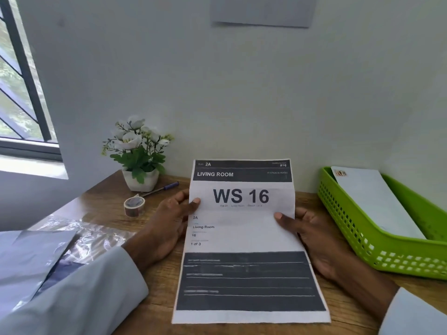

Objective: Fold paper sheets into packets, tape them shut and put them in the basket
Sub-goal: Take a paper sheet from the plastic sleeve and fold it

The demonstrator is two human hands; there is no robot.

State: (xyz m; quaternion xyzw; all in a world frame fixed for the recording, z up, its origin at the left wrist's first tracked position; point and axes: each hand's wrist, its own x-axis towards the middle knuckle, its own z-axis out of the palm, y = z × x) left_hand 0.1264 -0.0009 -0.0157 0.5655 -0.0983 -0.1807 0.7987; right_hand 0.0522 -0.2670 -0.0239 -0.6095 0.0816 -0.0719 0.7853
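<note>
Centrally, in the head view, a wooden desk (154, 274) against a pale wall is being shown. A printed sheet (244, 238) reading "LIVING ROOM" and "WS 16" is being pinched at its side edges by the left hand (169, 221) and right hand (304, 228), its upper part raised. A perforated green plastic basket (362, 240) containing a folded packet (372, 201) is lying to the right; a tape roll (134, 206), pen (160, 188) and potted flowers (137, 153) are standing left.

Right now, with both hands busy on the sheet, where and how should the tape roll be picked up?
Probably by its outer rim, pinched across, coming from above and the right. The tape roll leans tilted on the desk, hole facing up toward the camera, so its rim is exposed. The plant pot and pen crowd the far side. The left hand, holding the sheet, is nearest.
</note>
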